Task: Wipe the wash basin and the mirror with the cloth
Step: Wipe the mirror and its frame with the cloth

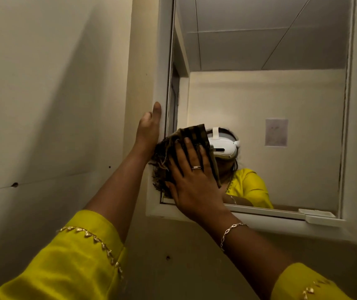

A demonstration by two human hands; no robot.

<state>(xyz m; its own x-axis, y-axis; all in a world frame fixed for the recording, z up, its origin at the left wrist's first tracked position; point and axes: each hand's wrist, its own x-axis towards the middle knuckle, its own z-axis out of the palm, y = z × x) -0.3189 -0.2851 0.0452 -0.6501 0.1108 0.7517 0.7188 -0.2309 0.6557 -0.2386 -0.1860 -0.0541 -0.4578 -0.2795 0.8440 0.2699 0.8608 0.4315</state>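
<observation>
Pressing flat on the glass, the person's right hand [195, 185] has its fingers straight and spread over a dark olive-brown frayed cloth [164, 167], which it pins against the lower left corner of the rectangular wall mirror [259, 98]. The cloth is bunched. Its ragged threads hang over the white mirror frame [163, 61] on the left, while its upper edge rises above the fingertips. 1 silver ring [196, 167] sits on a finger of that hand, and a thin chain bracelet [229, 231] circles the wrist below it.

The left hand [148, 128] is raised beside the cloth with its fingers straight and held together, and it lies along the outer left edge of the frame — touching it, not gripping. Both forearms come out of 2 bright yellow sleeves with gold trim, the left sleeve [65, 267] at the bottom left and the right sleeve [303, 284] at the bottom right.

The glass reflects a white headset [223, 146] worn by the person, partly hidden behind the cloth, and a yellow garment below it. It also reflects a pale sheet of paper [276, 132] stuck on the far wall and grey ceiling panels [259, 29] above. Left of the frame is a cream wall [43, 105] marked by a few small dark holes [14, 184] — well apart from one another.
</observation>
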